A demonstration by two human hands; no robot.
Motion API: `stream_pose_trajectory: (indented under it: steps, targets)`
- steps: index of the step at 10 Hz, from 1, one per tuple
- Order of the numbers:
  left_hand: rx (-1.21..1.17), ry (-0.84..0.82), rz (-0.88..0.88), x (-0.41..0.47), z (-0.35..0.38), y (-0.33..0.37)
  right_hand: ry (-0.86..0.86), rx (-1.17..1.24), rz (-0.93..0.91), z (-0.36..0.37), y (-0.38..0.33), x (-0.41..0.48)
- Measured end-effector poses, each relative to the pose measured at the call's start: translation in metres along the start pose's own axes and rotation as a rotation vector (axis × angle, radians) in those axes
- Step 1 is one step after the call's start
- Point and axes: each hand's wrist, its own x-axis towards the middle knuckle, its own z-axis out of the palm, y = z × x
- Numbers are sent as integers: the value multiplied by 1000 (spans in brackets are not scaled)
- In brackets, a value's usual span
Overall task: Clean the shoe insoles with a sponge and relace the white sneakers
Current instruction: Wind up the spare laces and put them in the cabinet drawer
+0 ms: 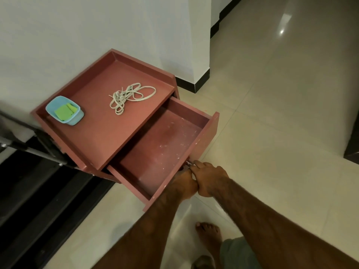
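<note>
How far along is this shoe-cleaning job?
Little looks done: the laces lie loose on the cabinet, and the sponge sits in its tub. In hand: the left hand and right hand are at the handle of the drawer, which stands open and looks empty. Left: no sneakers or insoles are in view, so cleaning and relacing are apparently yet to do.

Arms outstretched; left hand (181,184) and right hand (210,179) touching, fingers (196,164) gripping handle (188,162).
</note>
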Motion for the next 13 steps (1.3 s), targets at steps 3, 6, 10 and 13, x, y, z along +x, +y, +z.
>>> stream_pose_trajectory:
  steps: [3, 6, 10, 13]
  targets:
    - [-8, 137, 152, -70, -29, 22, 254, 153, -20, -30, -29, -51]
    - [-147, 245, 284, -127, -133, -22, 357, 250, -174, -86, -132, -46]
    - [-553, 480, 305, 25, -259, -35, 547, 771, -101, -153, -156, 181]
    - [-478, 534, 285, 53, -289, -40, 570, 606, 199, -172, -173, 263]
